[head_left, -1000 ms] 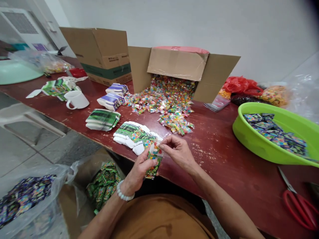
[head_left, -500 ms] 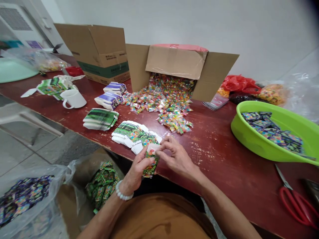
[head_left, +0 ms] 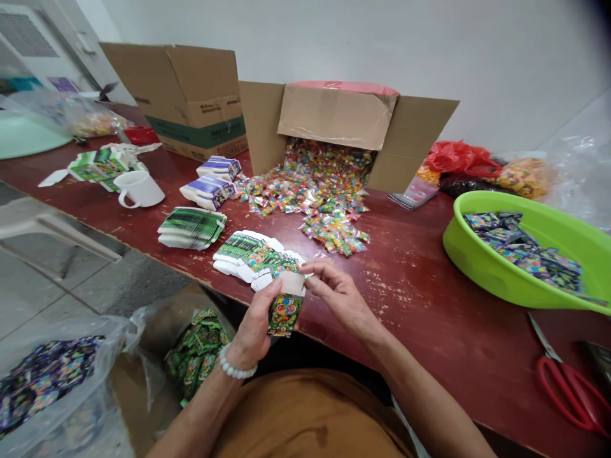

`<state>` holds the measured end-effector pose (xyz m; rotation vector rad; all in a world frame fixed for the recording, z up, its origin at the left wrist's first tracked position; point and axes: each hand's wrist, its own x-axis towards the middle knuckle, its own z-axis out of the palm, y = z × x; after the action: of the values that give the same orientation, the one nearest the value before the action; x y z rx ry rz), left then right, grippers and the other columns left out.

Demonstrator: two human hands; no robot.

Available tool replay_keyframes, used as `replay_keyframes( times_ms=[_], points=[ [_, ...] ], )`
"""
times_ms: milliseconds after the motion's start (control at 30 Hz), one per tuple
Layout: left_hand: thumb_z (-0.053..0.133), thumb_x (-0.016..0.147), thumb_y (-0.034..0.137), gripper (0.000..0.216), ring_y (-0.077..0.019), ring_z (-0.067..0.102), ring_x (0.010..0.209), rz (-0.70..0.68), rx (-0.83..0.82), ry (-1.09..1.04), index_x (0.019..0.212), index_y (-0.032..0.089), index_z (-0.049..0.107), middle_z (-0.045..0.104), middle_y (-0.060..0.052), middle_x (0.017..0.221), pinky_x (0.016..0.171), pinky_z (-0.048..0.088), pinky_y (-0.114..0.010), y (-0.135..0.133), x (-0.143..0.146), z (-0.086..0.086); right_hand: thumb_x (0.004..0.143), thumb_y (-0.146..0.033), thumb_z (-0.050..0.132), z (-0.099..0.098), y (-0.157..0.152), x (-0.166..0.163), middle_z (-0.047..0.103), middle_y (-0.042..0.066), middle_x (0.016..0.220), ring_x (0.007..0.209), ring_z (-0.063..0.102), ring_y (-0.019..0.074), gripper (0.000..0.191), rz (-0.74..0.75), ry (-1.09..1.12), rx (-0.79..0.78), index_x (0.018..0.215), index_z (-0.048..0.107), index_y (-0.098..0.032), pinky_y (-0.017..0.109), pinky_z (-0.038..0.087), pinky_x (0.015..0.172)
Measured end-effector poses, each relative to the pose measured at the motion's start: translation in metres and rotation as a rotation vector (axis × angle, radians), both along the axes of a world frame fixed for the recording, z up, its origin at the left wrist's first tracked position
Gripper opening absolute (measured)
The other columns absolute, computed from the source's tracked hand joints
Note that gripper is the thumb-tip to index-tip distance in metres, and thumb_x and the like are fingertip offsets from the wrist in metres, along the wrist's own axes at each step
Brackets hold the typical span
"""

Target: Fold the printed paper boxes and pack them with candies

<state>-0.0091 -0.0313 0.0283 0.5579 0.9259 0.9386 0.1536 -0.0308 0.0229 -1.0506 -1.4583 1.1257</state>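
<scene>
In my left hand I hold a small green printed candy box upright, its pale top flap raised. The thumb lies along its left edge; other fingers are behind it. My right hand is at the flap's right edge, thumb and index finger bent around the corner; the exact contact is hard to see. Just beyond lies a row of flattened green cartons, with another green stack to its left. Small clear packets of colourful candy are heaped behind, spilling from an open cardboard box.
A lime-green basin with dark packs stands right, red-handled scissors before it. On the left are a white mug, purple cartons and a closed-sided carton. Below the table edge sit bags of purple packs and green packs.
The small box has turned so its printed front faces me more, and its pale flap shows wider. My right fingers have shifted from over its opening to the flap's right edge.
</scene>
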Motion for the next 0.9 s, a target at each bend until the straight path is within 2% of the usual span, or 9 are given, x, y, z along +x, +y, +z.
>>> replay_keyframes(
  times_ms=[100, 200, 267, 367, 433, 500, 633, 733, 900],
  points=[
    [0.067, 0.078, 0.043, 0.040, -0.0165, 0.061, 0.046, -0.019, 0.013, 0.010, 0.103, 0.012, 0.065, 0.069, -0.002, 0.060, 0.043, 0.051, -0.026, -0.001, 0.000, -0.004, 0.085, -0.036, 0.066, -0.008, 0.001, -0.005, 0.064, 0.001, 0.089, 0.073, 0.060, 0.0137, 0.031, 0.026, 0.237, -0.212, 0.112, 0.057, -0.022, 0.026, 0.051, 0.067],
    [0.068, 0.078, 0.041, 0.039, -0.0154, 0.061, 0.046, -0.033, 0.091, 0.021, 0.105, 0.013, 0.063, 0.070, -0.002, 0.064, 0.041, 0.050, -0.024, -0.002, 0.002, -0.010, 0.084, -0.036, 0.065, -0.013, 0.002, -0.014, 0.063, 0.000, 0.083, 0.057, 0.056, 0.0114, 0.030, 0.114, 0.280, -0.293, 0.109, 0.057, -0.022, 0.024, 0.048, 0.053],
    [0.069, 0.079, 0.038, 0.039, -0.0150, 0.061, 0.047, -0.044, 0.095, -0.001, 0.109, 0.014, 0.062, 0.070, -0.002, 0.067, 0.040, 0.050, -0.023, -0.003, 0.001, -0.011, 0.085, -0.034, 0.064, -0.012, 0.002, -0.018, 0.064, 0.001, 0.087, 0.062, 0.059, 0.0123, 0.020, 0.061, 0.153, -0.196, 0.100, 0.062, -0.021, 0.025, 0.049, 0.055],
    [0.064, 0.085, 0.041, 0.032, -0.0165, 0.063, 0.047, -0.102, -0.019, -0.104, 0.103, 0.014, 0.063, 0.070, -0.002, 0.067, 0.042, 0.054, -0.026, -0.002, -0.002, -0.007, 0.089, -0.030, 0.061, -0.007, 0.001, -0.016, 0.068, 0.005, 0.093, 0.084, 0.065, 0.0167, 0.012, -0.063, -0.093, 0.160, 0.086, 0.067, -0.021, 0.029, 0.053, 0.076],
    [0.057, 0.090, 0.044, 0.032, -0.0178, 0.066, 0.050, -0.141, -0.091, -0.191, 0.100, 0.014, 0.064, 0.070, -0.004, 0.068, 0.045, 0.057, -0.029, -0.001, -0.005, -0.003, 0.092, -0.028, 0.058, -0.002, -0.001, -0.012, 0.072, 0.006, 0.095, 0.093, 0.066, 0.0180, 0.014, -0.011, -0.180, 0.340, 0.088, 0.069, -0.021, 0.031, 0.052, 0.086],
    [0.051, 0.094, 0.045, 0.034, -0.0183, 0.068, 0.053, -0.149, -0.103, -0.239, 0.105, 0.015, 0.064, 0.072, -0.004, 0.073, 0.048, 0.058, -0.030, 0.000, -0.007, 0.001, 0.095, -0.028, 0.054, 0.000, -0.003, -0.009, 0.073, 0.006, 0.092, 0.090, 0.068, 0.0176, 0.018, 0.083, -0.223, 0.375, 0.091, 0.070, -0.022, 0.031, 0.052, 0.085],
    [0.049, 0.094, 0.048, 0.044, -0.0156, 0.064, 0.045, -0.154, -0.059, -0.195, 0.125, 0.019, 0.061, 0.073, -0.004, 0.076, 0.041, 0.052, -0.026, -0.001, -0.003, 0.001, 0.091, -0.033, 0.059, -0.004, -0.003, -0.010, 0.071, 0.003, 0.082, 0.068, 0.065, 0.0144, 0.020, 0.077, -0.153, 0.138, 0.079, 0.069, -0.020, 0.029, 0.054, 0.067],
    [0.048, 0.093, 0.054, 0.052, -0.0132, 0.060, 0.043, -0.123, -0.037, -0.153, 0.128, 0.017, 0.061, 0.073, -0.006, 0.078, 0.040, 0.049, -0.024, -0.002, 0.000, -0.003, 0.085, -0.031, 0.065, -0.009, 0.004, -0.015, 0.072, 0.002, 0.089, 0.066, 0.065, 0.0129, 0.016, 0.072, 0.013, -0.042, 0.076, 0.067, -0.019, 0.027, 0.054, 0.062],
    [0.050, 0.092, 0.054, 0.052, -0.0179, 0.069, 0.060, -0.073, -0.027, -0.120, 0.127, 0.016, 0.063, 0.075, -0.008, 0.081, 0.050, 0.054, -0.025, -0.001, 0.000, -0.006, 0.082, -0.026, 0.065, -0.004, 0.010, -0.019, 0.072, 0.003, 0.085, 0.068, 0.064, 0.0131, 0.010, 0.045, 0.057, -0.089, 0.077, 0.067, -0.017, 0.027, 0.054, 0.066]
  ],
)
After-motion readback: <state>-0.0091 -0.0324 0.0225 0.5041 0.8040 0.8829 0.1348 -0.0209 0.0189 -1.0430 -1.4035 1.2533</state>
